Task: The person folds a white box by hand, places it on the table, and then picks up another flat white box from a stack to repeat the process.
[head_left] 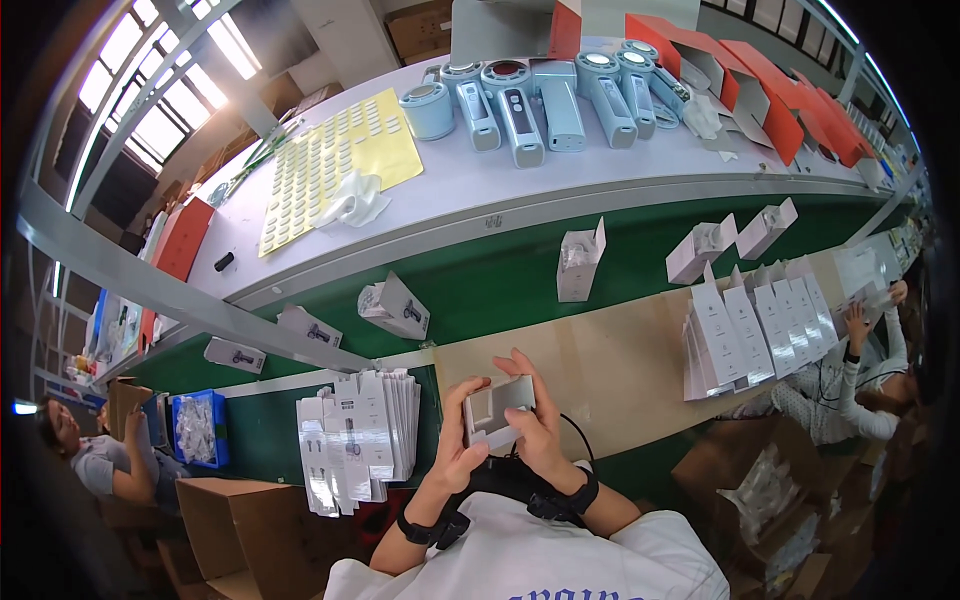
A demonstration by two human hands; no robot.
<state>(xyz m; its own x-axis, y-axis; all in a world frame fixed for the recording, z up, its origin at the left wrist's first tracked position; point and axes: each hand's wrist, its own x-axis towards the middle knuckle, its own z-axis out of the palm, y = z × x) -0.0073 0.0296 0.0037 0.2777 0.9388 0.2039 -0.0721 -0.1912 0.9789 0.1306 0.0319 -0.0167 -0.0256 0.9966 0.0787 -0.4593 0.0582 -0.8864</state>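
From here I'm making out smooth card on the carton (512, 393), while the flat boxes (350, 435) are throwing back glossy glints. The appliances (520, 128) are showing smooth plastic with a soft sheen; the brown box (278, 530) is looking like matt cardboard, the shirt (500, 555) like matt cloth.

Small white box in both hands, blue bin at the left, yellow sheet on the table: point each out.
Small white box (500, 411): head view, on its upward face.
Blue bin (221, 430): head view, on its right wall.
Yellow sheet (402, 158): head view, on its bare right part.
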